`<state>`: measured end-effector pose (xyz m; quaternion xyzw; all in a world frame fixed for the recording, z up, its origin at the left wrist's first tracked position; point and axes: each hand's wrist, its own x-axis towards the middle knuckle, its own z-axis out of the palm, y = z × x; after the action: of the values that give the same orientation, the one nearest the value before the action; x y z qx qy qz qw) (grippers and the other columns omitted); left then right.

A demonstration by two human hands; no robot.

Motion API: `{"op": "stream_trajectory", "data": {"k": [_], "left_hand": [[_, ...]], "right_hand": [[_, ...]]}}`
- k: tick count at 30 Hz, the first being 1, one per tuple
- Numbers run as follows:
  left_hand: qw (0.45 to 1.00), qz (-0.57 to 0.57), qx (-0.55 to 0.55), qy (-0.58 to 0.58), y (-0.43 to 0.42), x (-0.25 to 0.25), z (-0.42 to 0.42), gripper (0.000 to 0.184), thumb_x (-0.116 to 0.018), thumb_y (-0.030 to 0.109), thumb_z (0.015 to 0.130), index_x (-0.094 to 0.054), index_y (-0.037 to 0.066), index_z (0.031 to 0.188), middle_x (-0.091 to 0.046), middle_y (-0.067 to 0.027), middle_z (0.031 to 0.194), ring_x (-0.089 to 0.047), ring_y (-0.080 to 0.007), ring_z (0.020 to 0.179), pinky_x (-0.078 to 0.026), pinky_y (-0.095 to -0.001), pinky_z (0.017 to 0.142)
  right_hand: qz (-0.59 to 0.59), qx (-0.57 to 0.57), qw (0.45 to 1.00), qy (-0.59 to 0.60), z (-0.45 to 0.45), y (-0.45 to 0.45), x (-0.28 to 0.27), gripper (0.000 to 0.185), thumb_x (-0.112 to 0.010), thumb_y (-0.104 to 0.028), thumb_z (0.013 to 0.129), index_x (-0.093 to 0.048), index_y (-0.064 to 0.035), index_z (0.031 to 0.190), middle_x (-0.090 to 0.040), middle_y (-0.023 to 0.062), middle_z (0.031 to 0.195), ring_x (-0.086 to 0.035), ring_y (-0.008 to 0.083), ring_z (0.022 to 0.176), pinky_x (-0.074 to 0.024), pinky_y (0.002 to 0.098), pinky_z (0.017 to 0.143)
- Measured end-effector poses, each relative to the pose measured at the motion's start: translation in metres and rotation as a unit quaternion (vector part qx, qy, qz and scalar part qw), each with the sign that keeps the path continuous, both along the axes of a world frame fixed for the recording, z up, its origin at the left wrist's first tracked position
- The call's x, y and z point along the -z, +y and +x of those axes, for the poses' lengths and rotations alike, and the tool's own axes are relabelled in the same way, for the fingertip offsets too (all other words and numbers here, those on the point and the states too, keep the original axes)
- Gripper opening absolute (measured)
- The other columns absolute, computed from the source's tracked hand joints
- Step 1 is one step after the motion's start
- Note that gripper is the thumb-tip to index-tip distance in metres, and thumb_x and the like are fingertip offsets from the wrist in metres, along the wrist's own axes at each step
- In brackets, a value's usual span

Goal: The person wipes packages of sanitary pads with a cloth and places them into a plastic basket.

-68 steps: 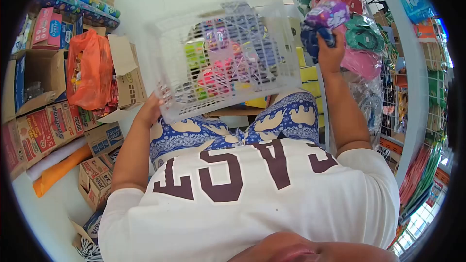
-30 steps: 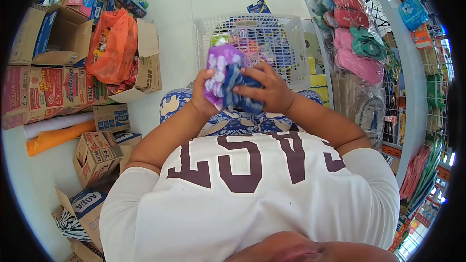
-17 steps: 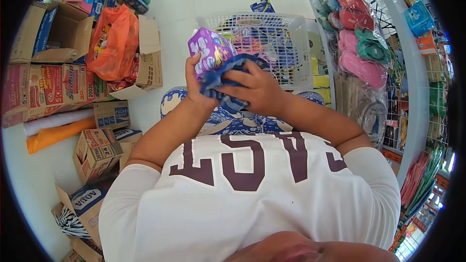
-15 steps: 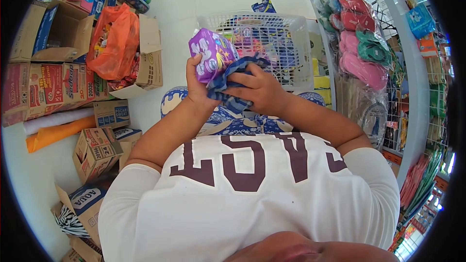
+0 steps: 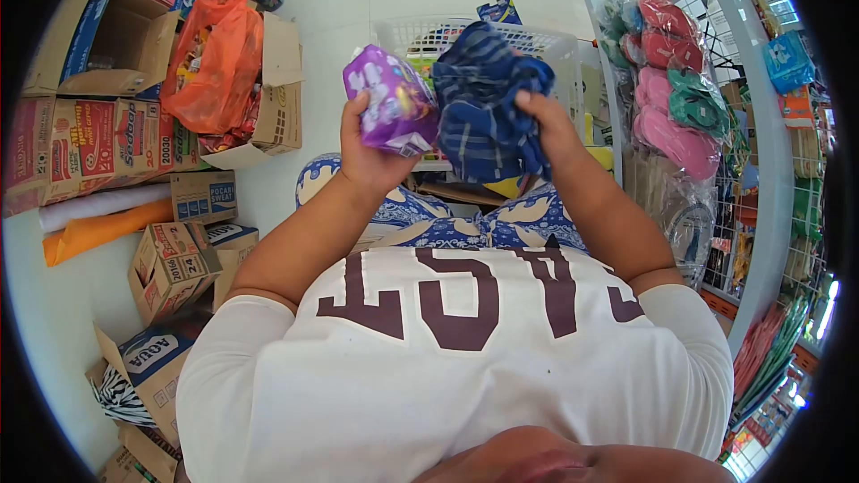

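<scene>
We held the purple packet (image 5: 391, 103) in front of the white basket (image 5: 566, 72), the fingers of our left hand (image 5: 371, 150) gripping its lower left side. Just beside it, our right hand (image 5: 557, 130) gripped the bunched blue checked cloth (image 5: 483, 103), and farther left an orange plastic bag (image 5: 215, 72) sat in an opened carton (image 5: 279, 121).

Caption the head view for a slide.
Left hand grips a shiny purple plastic pack; right hand holds crumpled blue plaid cloth.
</scene>
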<state>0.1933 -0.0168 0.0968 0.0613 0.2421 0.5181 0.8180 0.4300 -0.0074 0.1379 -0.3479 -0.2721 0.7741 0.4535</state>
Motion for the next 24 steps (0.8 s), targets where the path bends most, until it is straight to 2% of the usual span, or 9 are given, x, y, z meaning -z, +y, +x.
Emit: {"op": "stream_trajectory", "data": {"k": [3, 5, 7, 11, 15, 17, 20, 22, 24], "left_hand": [[0.992, 0.006, 0.038, -0.117, -0.01, -0.015, 0.006, 0.072, -0.061, 0.058, 0.075, -0.051, 0.01, 0.127, -0.061, -0.0117, 0.118, -0.059, -0.0267, 0.109, -0.046, -0.0455, 0.097], [0.994, 0.024, 0.048, -0.098, -0.013, -0.026, 0.011, 0.079, -0.062, 0.057, 0.073, -0.045, 0.012, 0.136, -0.056, -0.0108, 0.123, -0.055, -0.028, 0.113, -0.041, -0.0477, 0.102], [0.993, 0.035, 0.053, -0.102, -0.013, -0.021, 0.012, 0.077, -0.062, 0.056, 0.073, -0.046, 0.012, 0.134, -0.056, -0.011, 0.124, -0.055, -0.0272, 0.114, -0.041, -0.0455, 0.102], [0.997, -0.045, -0.057, -0.034, -0.007, -0.014, 0.011, 0.071, -0.062, 0.055, 0.074, -0.049, 0.014, 0.131, -0.057, -0.0112, 0.123, -0.056, -0.0281, 0.112, -0.042, -0.0445, 0.101], [0.994, -0.079, -0.075, -0.016, -0.011, -0.021, 0.013, 0.071, -0.062, 0.053, 0.075, -0.049, 0.013, 0.132, -0.057, -0.0117, 0.122, -0.054, -0.0285, 0.115, -0.04, -0.0457, 0.103], [0.995, -0.057, -0.033, -0.072, -0.012, -0.016, 0.013, 0.073, -0.062, 0.054, 0.074, -0.049, 0.012, 0.132, -0.057, -0.0122, 0.123, -0.054, -0.0287, 0.116, -0.04, -0.0464, 0.104], [0.998, -0.017, -0.011, -0.052, -0.007, -0.008, 0.009, 0.062, -0.059, 0.049, 0.081, -0.049, 0.012, 0.13, -0.057, -0.0116, 0.122, -0.055, -0.0287, 0.114, -0.041, -0.0482, 0.103], [0.999, 0.017, -0.024, 0.042, 0.0, -0.003, 0.007, 0.053, -0.06, 0.039, 0.084, -0.047, 0.013, 0.128, -0.058, -0.0113, 0.118, -0.056, -0.0296, 0.113, -0.044, -0.0506, 0.099], [0.993, 0.004, -0.062, 0.104, 0.003, -0.003, 0.008, 0.048, -0.059, 0.036, 0.087, -0.046, 0.013, 0.127, -0.059, -0.0109, 0.117, -0.057, -0.0286, 0.112, -0.045, -0.0499, 0.098]], "right_hand": [[-0.141, -0.094, 0.984, -0.059, 0.003, 0.015, 0.038, 0.057, -0.062, -0.013, 0.087, -0.042, -0.0067, 0.14, -0.06, 0.0083, 0.121, -0.059, 0.0198, 0.11, -0.0456, 0.035, 0.098], [0.002, -0.041, 0.981, -0.191, -0.023, -0.002, 0.015, 0.054, -0.061, -0.012, 0.088, -0.044, -0.0101, 0.139, -0.057, 0.012, 0.126, -0.054, 0.0252, 0.119, -0.0417, 0.0377, 0.103], [0.392, 0.007, 0.782, -0.485, -0.024, -0.003, 0.027, 0.055, -0.062, -0.014, 0.089, -0.043, -0.0131, 0.141, -0.045, 0.016, 0.14, -0.044, 0.0308, 0.128, -0.0359, 0.0384, 0.107], [0.501, -0.089, 0.697, -0.505, -0.028, -0.025, 0.016, 0.076, -0.076, -0.04, 0.077, -0.043, -0.0149, 0.141, -0.029, 0.0164, 0.15, -0.031, 0.0447, 0.133, -0.0269, 0.0542, 0.111], [0.456, -0.059, 0.694, -0.554, -0.039, -0.036, 0.022, 0.089, -0.084, -0.051, 0.063, -0.048, -0.0137, 0.135, -0.028, 0.0179, 0.151, -0.025, 0.051, 0.134, -0.0287, 0.0596, 0.108], [0.481, -0.04, 0.684, -0.547, -0.029, -0.021, 0.033, 0.078, -0.083, -0.038, 0.067, -0.049, -0.0131, 0.132, -0.032, 0.0183, 0.148, -0.032, 0.0478, 0.132, -0.031, 0.0557, 0.108], [0.433, -0.113, 0.761, -0.469, -0.016, -0.007, 0.03, 0.067, -0.079, -0.019, 0.068, -0.051, -0.0091, 0.128, -0.045, 0.0174, 0.14, -0.048, 0.0348, 0.124, -0.0371, 0.0461, 0.106], [0.193, 0.004, 0.907, -0.375, -0.009, -0.006, 0.025, 0.056, -0.074, -0.006, 0.067, -0.054, -0.0044, 0.119, -0.056, 0.0138, 0.127, -0.058, 0.0196, 0.111, -0.0429, 0.0363, 0.1], [0.247, 0.027, 0.911, -0.328, -0.001, -0.01, 0.014, 0.053, -0.075, -0.004, 0.066, -0.056, -0.0034, 0.116, -0.058, 0.0119, 0.122, -0.057, 0.0164, 0.109, -0.0443, 0.0343, 0.096]]}}
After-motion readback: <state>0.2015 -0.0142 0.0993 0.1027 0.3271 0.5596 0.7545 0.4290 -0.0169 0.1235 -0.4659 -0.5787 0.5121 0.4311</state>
